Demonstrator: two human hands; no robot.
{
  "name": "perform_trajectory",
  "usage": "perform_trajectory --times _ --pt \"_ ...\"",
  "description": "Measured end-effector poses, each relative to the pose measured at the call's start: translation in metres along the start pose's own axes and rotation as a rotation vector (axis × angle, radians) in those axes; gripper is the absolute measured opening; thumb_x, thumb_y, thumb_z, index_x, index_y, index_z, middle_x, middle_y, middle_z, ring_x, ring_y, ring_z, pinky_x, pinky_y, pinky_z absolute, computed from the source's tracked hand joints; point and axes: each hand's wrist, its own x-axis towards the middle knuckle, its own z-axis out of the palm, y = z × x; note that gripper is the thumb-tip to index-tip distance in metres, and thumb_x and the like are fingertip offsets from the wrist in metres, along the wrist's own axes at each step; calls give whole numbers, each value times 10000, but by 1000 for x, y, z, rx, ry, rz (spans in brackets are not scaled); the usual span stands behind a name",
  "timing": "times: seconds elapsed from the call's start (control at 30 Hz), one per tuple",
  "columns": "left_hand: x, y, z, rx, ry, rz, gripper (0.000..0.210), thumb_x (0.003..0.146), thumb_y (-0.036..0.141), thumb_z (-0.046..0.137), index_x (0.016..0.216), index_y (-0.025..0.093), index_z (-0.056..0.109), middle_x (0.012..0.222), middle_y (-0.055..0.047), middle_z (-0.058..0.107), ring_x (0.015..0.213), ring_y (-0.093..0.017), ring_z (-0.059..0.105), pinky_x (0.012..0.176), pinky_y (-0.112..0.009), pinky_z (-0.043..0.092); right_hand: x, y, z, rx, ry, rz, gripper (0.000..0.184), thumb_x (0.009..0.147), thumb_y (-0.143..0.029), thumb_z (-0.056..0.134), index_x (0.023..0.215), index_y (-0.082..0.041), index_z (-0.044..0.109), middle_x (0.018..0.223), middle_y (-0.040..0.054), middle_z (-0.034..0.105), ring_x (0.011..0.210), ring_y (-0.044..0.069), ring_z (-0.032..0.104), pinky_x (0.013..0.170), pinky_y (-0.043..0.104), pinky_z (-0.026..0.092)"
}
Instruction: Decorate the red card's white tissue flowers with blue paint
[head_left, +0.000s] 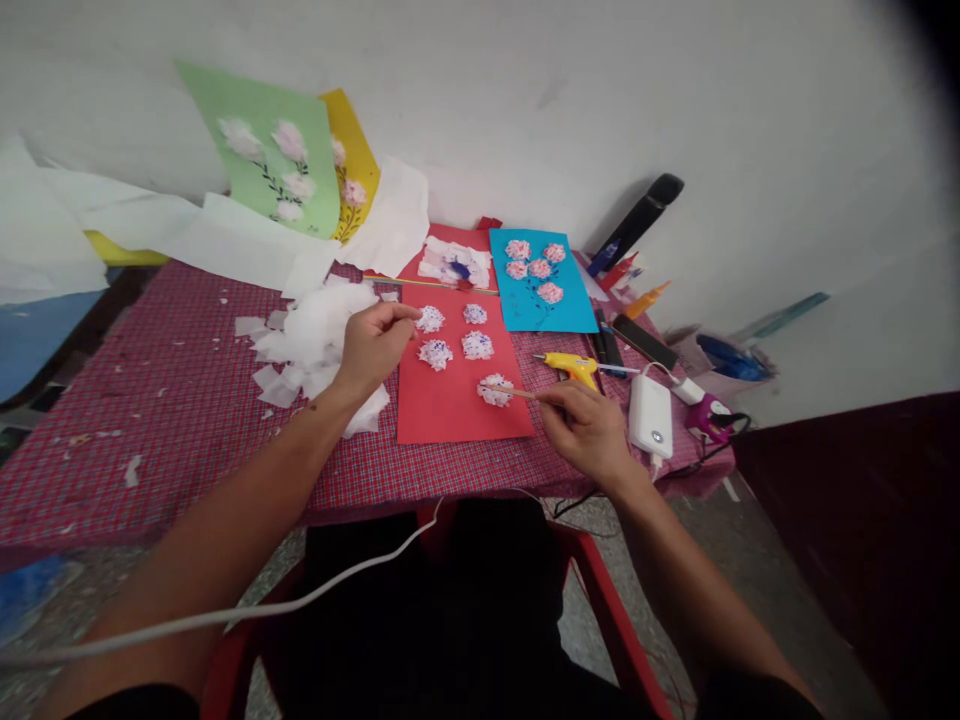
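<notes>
A sheet of red paper (457, 415) lies in front of me with several crumpled white tissue flowers dotted purple. My left hand (379, 345) is closed in a pinch at the paper's left edge, its fingertips beside the upper left flower (430, 319); whether anything is between them is hidden. In my right hand (585, 425) is a thin wooden stick (517, 392), held between thumb and fingers. Its tip rests over the lowest flower (495, 390). Behind the red sheet, a piece of tissue (442, 262) bears a smear of purple-blue paint.
Torn white tissue (315, 330) is heaped at left. A blue card with pink-dotted flowers (525, 310) lies behind; a green flower card (210, 110) leans on the wall. At right are a yellow glue gun (574, 365), a white power bank (651, 415) and an orange paint tube (645, 300).
</notes>
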Motion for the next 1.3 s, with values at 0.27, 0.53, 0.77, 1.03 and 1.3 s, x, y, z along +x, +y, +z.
perform_trajectory --times 0.27,0.53,0.77,1.03,1.3 --pt "-1 3 0 2 1 -5 207 803 178 625 901 208 805 720 -9 719 671 -131 634 654 -286 507 27 4 -7 -34 -147 -88 168 916 -146 577 969 -211 723 905 68 755 836 215 711 767 355 552" --pt "0 0 -1 -10 6 -1 219 797 181 624 912 211 808 724 -12 719 669 -134 630 660 -287 516 53 0 -16 -65 -338 -11 204 861 -160 545 901 -236 731 840 38 740 772 191 670 715 324 497" --pt "0 4 -1 12 -4 10 222 809 176 605 906 198 803 729 -16 710 678 -133 625 676 -289 517 50 8 -25 -40 -228 7 166 882 -176 587 895 -245 738 893 35 762 805 207 704 748 339 523" --pt "-1 3 -1 0 -8 -4 223 803 180 608 909 203 804 734 -14 719 674 -131 625 639 -277 495 37 11 -26 3 -201 57 156 913 -226 596 880 -244 747 889 46 777 820 221 725 764 364 547" --pt "-1 3 -1 5 -21 -38 209 787 221 621 902 213 794 725 -2 724 670 -140 631 632 -272 500 70 45 -19 15 78 213 150 866 -265 647 912 -242 789 873 43 783 754 214 706 731 366 563"
